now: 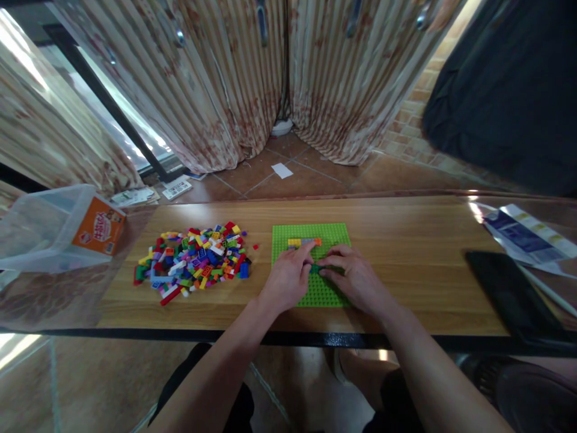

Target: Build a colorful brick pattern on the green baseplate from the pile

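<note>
Both hands meet over a light green baseplate (331,294) on the wooden table. Between their fingertips is a small dark green brick (314,269), partly covered by the fingers. My left hand (288,275) has its thumb side at the brick, and its index finger reaches toward a row of bricks. My right hand (349,273) pinches the dark green brick from the right. The row, with a yellow brick (294,242), greyish pieces and an orange brick (318,242), sits on the upper part of the baseplate, just beyond the fingers.
A wide pile of mixed loose bricks (198,258) spreads over the table's left part. A clear plastic bin (49,225) with an orange label stands at the far left. On the right lie a black flat object (514,294) and printed papers (534,234). Curtains (225,90) hang behind.
</note>
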Tool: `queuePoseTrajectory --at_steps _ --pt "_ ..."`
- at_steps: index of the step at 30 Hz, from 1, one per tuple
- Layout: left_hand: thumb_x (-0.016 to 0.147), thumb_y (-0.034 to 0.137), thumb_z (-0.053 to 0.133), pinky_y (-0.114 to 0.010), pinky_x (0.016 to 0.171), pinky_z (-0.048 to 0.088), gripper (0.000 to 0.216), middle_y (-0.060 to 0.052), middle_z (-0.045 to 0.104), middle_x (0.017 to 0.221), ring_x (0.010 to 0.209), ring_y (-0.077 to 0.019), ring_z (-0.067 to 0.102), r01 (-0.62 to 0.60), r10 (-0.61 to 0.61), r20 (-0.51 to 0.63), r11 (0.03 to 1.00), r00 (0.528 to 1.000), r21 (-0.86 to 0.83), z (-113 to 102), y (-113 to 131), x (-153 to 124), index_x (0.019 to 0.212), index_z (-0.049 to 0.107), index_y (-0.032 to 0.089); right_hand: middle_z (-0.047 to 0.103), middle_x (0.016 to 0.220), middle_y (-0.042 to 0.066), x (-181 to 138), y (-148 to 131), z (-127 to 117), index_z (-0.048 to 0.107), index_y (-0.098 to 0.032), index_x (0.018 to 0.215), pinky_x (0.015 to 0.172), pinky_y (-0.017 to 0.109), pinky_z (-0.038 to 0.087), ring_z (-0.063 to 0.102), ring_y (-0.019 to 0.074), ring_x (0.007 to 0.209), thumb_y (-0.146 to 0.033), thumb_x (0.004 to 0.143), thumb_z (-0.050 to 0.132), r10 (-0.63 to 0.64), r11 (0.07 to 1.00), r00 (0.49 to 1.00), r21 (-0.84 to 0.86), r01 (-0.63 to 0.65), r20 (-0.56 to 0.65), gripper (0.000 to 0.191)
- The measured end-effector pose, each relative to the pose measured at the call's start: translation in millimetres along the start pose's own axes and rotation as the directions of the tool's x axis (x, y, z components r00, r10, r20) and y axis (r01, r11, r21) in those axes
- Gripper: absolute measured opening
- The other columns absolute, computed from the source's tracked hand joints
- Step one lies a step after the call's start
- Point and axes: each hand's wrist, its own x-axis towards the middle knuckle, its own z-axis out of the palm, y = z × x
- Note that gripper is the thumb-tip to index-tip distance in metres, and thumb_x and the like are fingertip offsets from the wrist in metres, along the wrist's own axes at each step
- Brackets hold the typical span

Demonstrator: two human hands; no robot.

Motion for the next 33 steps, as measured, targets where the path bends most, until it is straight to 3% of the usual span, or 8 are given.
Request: queuePoseTrajectory --at_steps 6,12,24,33 --pt "0.088 0.011 0.055 -0.042 0.094 0.047 0.046 -0.002 0.073 0.091 0.093 -0.0202 0.063 0.038 -0.037 -0.033 0.999 0.999 0.022 4.9 1.1 3.9 0.133 0.052 0.018 0.066 0.109 0.007 0.1 3.0 -6.7 0.075 -0.025 0.099 0.095 0.042 0.048 0.061 0.0222 0.103 -0.025 0.086 0.065 0.018 0.998 1.000 0.065 -0.019 0.022 0.016" --pt "0.085 0.009 0.057 -0.041 0.091 0.048 0.047 -0.001 0.073 0.088 0.088 -0.0198 0.063 0.064 -0.062 -0.053 0.998 0.997 0.018 8.4 0.7 5.2 0.131 0.056 0.020 0.072 0.097 0.005 1.0 11.9 -14.9 0.074 -0.023 0.090 0.087 0.038 0.051 0.066 0.0203 0.091 -0.027 0.087 0.058 0.152 0.979 0.988 0.136 -0.149 -0.015 0.016" --pt "0.083 0.007 0.053 -0.040 0.089 0.049 0.041 -0.004 0.072 0.086 0.087 -0.0218 0.063 0.088 -0.083 -0.066 0.993 0.994 0.075 10.5 3.8 6.1 0.122 0.062 0.017 0.070 0.100 0.006 4.6 -0.5 -5.3 0.073 -0.023 0.076 0.089 0.039 0.050 0.066 0.0205 0.092 -0.023 0.083 0.060 0.171 0.984 0.985 0.061 -0.170 -0.013 0.015" --pt "0.085 0.011 0.050 -0.041 0.086 0.050 0.037 -0.008 0.073 0.093 0.088 -0.0239 0.064 0.077 -0.069 -0.069 0.990 0.995 0.119 9.3 10.3 1.3 0.119 0.063 0.015 0.071 0.096 0.007 2.6 13.3 1.4 0.073 -0.026 0.072 0.083 0.043 0.053 0.067 0.0244 0.087 -0.038 0.083 0.056 0.135 0.989 0.990 0.059 -0.133 -0.038 0.024"
